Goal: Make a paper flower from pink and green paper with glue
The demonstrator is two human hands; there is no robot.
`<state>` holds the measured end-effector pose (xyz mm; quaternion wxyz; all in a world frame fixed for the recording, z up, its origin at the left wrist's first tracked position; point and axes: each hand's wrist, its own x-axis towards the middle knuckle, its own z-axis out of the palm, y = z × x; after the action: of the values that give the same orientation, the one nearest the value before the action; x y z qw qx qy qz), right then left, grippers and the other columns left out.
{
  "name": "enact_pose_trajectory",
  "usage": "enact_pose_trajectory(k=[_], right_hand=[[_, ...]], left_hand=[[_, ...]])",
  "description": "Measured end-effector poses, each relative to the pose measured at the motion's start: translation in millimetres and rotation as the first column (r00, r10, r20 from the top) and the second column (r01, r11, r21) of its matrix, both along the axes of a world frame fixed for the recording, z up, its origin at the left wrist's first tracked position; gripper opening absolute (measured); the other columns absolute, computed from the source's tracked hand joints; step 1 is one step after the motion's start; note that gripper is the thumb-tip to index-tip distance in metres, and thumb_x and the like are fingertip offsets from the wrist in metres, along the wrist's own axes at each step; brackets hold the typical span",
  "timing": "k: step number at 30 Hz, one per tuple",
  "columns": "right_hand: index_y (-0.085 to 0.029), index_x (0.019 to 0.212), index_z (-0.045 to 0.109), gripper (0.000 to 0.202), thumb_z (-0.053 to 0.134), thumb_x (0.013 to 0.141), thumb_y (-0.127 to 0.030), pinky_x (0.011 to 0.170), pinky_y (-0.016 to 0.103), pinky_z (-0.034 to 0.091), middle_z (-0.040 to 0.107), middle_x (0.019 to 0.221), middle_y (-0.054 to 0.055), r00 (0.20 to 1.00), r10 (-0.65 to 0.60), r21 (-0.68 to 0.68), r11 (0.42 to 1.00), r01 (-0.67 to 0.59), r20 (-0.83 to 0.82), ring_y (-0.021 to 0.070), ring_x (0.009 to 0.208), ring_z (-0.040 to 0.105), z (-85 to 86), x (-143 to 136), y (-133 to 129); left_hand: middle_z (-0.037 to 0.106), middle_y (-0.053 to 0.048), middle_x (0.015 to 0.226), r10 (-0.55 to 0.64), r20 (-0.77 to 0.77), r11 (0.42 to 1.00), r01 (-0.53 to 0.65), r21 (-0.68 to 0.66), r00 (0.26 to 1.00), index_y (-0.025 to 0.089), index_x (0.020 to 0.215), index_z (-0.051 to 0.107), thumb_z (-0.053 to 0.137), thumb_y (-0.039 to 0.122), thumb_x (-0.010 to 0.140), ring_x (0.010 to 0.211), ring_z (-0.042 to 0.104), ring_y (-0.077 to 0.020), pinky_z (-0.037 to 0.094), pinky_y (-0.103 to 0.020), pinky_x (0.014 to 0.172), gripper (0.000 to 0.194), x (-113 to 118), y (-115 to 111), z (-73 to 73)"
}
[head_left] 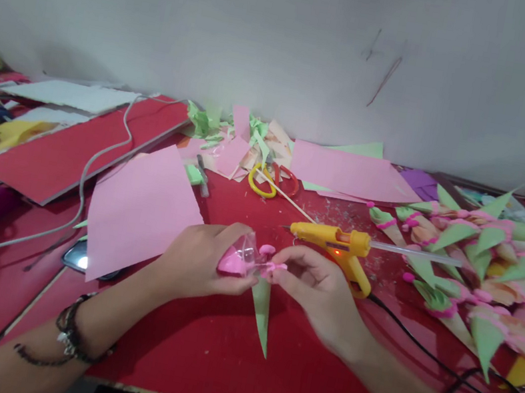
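My left hand (203, 257) is closed around a small clear plastic packet (247, 248) with a bright pink, clay-like lump (233, 261) inside. At the packet's mouth, the fingertips of my right hand (315, 287) pinch a soft pink piece (276, 267); whether it still joins the lump I cannot tell. Just above my fingers shows a small round pink blob (266, 249). Below them a pale green paper cone (261, 318) points toward me, its upper end hidden by the hands. A yellow glue gun (331, 238) with a lit orange light lies just beyond my right hand.
A pile of green and pink paper cones (479, 262) covers the right side. Pink sheets (144, 203), scissors (263, 183), a cutter (203, 176) and paper scraps (236, 144) lie ahead. A black cord (401, 329) trails right; a white cable (86, 172) crosses the left.
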<state>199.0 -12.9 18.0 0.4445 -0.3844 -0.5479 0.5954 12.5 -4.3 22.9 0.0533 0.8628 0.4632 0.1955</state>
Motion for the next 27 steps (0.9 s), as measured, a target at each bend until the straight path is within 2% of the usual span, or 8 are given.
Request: enact_pose_trajectory(k=[6,10,14,16,18,21,23,27], right_hand=[[-0.02,0.08,0.056,0.009,0.061,0.074,-0.025,0.067,0.024,0.051,0.066,0.071,-0.001,0.996,0.016,-0.123,0.992,-0.027,-0.089,0.0083,0.063,0.061,-4.7,1.8,0.6],[-0.019,0.093,0.058,0.017,0.056,0.079,-0.027,0.073,0.027,0.052,0.067,0.08,0.002,0.991,0.043,-0.157,0.986,-0.063,-0.124,0.0094,0.07,0.063,-4.7,2.0,0.3],[-0.016,0.077,0.059,0.01,0.06,0.075,-0.026,0.064,0.024,0.053,0.067,0.07,0.001,0.994,0.067,-0.161,0.984,-0.081,-0.091,0.0088,0.06,0.063,-2.9,2.3,-0.7],[-0.016,0.071,0.056,0.01,0.062,0.073,-0.024,0.057,0.022,0.053,0.065,0.064,-0.002,0.993,0.069,-0.15,0.985,-0.082,-0.092,0.0081,0.054,0.061,-2.4,2.5,-1.2],[-0.017,0.071,0.054,0.011,0.064,0.071,-0.022,0.058,0.022,0.053,0.065,0.065,-0.002,0.993,0.07,-0.14,0.987,-0.083,-0.096,0.0084,0.055,0.062,-2.2,2.0,-1.4],[-0.018,0.077,0.054,0.011,0.063,0.072,-0.021,0.069,0.025,0.053,0.067,0.075,0.0,0.992,0.068,-0.15,0.985,-0.083,-0.107,0.0104,0.068,0.065,-2.5,0.4,-1.4],[-0.018,0.083,0.056,0.011,0.059,0.076,-0.025,0.07,0.026,0.053,0.067,0.078,0.002,0.992,0.07,-0.167,0.982,-0.087,-0.104,0.011,0.07,0.065,-3.3,-0.2,-1.1],[-0.016,0.084,0.059,0.019,0.053,0.08,-0.034,0.058,0.024,0.052,0.066,0.068,0.002,0.995,0.062,-0.162,0.984,-0.073,-0.073,0.0103,0.056,0.063,-5.3,2.3,-0.6]], left_hand=[[0.065,-0.005,0.077,0.286,-0.073,0.958,-0.287,-0.001,0.955,0.018,0.104,0.045,0.044,0.054,0.075,0.066,0.063,-0.0231,0.041,-0.028,0.054,0.047,-1.5,3.1,1.3],[0.064,-0.008,0.087,0.334,-0.086,0.942,-0.334,0.009,0.939,0.016,0.107,0.044,0.04,0.053,0.079,0.075,0.061,-0.0249,0.044,-0.031,0.061,0.047,-3.5,6.4,-5.5],[0.058,-0.012,0.1,0.29,-0.145,0.957,-0.283,0.067,0.946,0.012,0.109,0.046,0.045,0.042,0.08,0.093,0.054,-0.0273,0.041,-0.038,0.077,0.041,-4.5,9.2,-14.6],[0.054,-0.012,0.108,0.29,-0.135,0.954,-0.276,0.114,0.948,0.012,0.114,0.044,0.048,0.036,0.079,0.101,0.048,-0.0278,0.038,-0.04,0.083,0.043,-3.8,9.4,-16.9],[0.05,-0.012,0.113,0.285,-0.102,0.952,-0.269,0.148,0.953,0.012,0.118,0.041,0.049,0.033,0.077,0.106,0.043,-0.0278,0.035,-0.04,0.087,0.046,-2.4,8.6,-17.3],[0.048,-0.011,0.115,0.224,-0.058,0.964,-0.212,0.16,0.973,0.014,0.119,0.04,0.049,0.03,0.077,0.106,0.041,-0.0265,0.034,-0.039,0.086,0.045,0.2,6.4,-15.6],[0.049,-0.01,0.112,0.15,-0.035,0.977,-0.143,0.155,0.988,0.016,0.116,0.042,0.048,0.028,0.079,0.103,0.042,-0.0246,0.036,-0.037,0.083,0.04,2.4,4.7,-13.7],[0.056,-0.008,0.099,0.003,-0.002,0.992,-0.003,0.125,1.0,0.017,0.105,0.049,0.044,0.03,0.082,0.09,0.048,-0.0212,0.039,-0.034,0.075,0.026,8.8,1.0,-9.5]])
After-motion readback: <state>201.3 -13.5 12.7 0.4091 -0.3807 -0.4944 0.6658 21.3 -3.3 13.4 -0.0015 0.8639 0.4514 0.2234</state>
